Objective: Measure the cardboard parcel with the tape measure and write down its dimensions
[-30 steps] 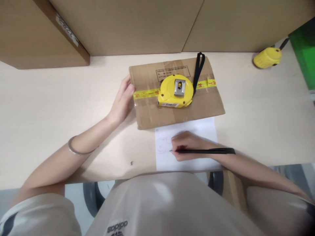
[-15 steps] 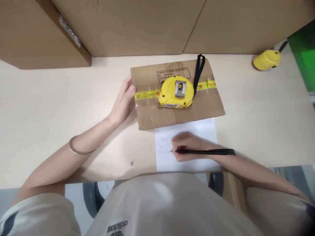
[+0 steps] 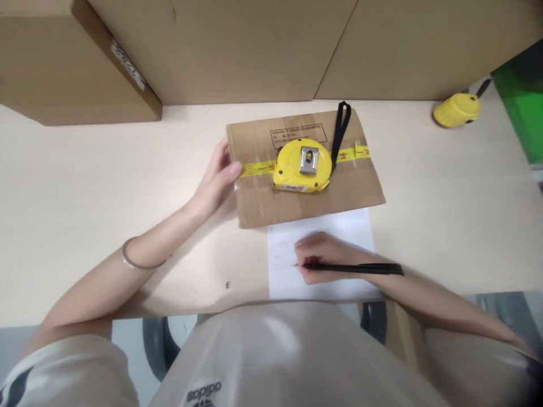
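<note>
My left hand (image 3: 219,175) grips the left edge of a flat cardboard box (image 3: 263,206), its thumb on the top face and the other fingers mostly hidden. A yellow tape measure (image 3: 292,164) with a metal clip and a black wrist strap (image 3: 341,133) lies on the box, over a strip of yellow printed tape. Closed around a black pen (image 3: 356,268), my right hand (image 3: 320,257) rests on a white sheet of paper (image 3: 280,285). The pen tip touches the sheet beside faint pencil-like lines. The box covers the sheet's far edge.
A second yellow tape measure (image 3: 456,110) sits at the back right of the light wooden table (image 3: 85,215). Large cardboard boxes (image 3: 237,51) stand along the back, with another box (image 3: 42,68) at the back left. A small dark mark (image 3: 228,285) shows near the front edge.
The whole view has shifted slightly, so the table things sit a little lower. My left thumb reaches further onto the box top. My right hand keeps the pen on the paper.
</note>
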{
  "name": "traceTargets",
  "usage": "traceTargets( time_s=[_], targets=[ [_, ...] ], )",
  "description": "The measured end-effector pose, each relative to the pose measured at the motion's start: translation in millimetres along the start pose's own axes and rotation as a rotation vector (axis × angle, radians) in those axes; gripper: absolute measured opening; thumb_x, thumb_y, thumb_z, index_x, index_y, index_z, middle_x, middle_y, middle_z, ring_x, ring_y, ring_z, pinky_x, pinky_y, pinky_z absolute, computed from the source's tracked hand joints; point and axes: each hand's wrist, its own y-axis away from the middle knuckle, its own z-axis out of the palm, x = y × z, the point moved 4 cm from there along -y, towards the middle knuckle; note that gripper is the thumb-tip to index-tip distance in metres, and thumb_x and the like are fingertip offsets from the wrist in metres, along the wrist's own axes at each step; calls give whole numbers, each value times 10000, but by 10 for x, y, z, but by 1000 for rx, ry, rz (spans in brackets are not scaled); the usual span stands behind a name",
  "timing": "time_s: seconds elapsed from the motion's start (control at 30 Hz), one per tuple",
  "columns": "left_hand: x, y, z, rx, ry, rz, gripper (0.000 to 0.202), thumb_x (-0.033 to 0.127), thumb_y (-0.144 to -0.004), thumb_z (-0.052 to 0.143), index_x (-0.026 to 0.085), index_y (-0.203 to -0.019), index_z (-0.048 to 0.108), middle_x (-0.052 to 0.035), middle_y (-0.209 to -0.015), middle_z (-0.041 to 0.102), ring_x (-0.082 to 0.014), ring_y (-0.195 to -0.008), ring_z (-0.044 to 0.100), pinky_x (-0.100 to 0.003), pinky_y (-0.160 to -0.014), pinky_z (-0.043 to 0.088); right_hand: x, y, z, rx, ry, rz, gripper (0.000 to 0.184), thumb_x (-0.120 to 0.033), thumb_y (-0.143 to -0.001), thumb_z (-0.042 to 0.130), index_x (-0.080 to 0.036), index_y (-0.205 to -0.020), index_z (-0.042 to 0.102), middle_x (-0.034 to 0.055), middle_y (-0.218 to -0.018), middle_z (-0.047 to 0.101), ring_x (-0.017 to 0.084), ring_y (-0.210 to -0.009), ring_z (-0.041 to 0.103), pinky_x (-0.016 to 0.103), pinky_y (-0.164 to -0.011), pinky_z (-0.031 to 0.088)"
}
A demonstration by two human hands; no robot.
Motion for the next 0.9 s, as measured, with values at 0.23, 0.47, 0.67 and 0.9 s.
traceTargets(
  time_s=[0.23, 0.47, 0.67, 0.9],
  targets=[
    [-17, -16, -20, 29, 43, -13, 528, 582, -851, 704, 320, -1289, 573, -27, -1475, 564, -338, -1462, 439, -518, -1234, 369, -118, 66, -154, 145, -16, 155, 64, -139, -722, 589, -180, -687, 555, -44, -616, 576, 56, -551, 454, 180, -543, 351],
    [-32, -17, -61, -12, 56, -10, 522, 574, -865, 692, 307, -1293, 558, -44, -1485, 551, -344, -1463, 437, -525, -1225, 375, 30, -27, -116, 219, -105, 309, 137, -250, -798, 644, -174, -708, 573, -35, -611, 606, 49, -511, 495, 154, -480, 378],
    [-63, -29, -71, 19, 59, -23, 550, 592, -827, 725, 316, -1279, 578, -34, -1475, 566, -344, -1460, 441, -531, -1235, 360, 64, -48, -64, 231, -143, 334, 124, -222, -780, 661, -162, -677, 627, -35, -593, 612, 46, -513, 502, 148, -473, 373],
    [-73, -36, -66, 23, 26, -12, 581, 606, -837, 707, 321, -1323, 563, -31, -1503, 546, -337, -1473, 428, -522, -1249, 348, 44, -54, -65, 224, -155, 267, 172, -234, -780, 686, -147, -652, 610, -18, -596, 608, 56, -524, 492, 171, -477, 369]
  ],
)
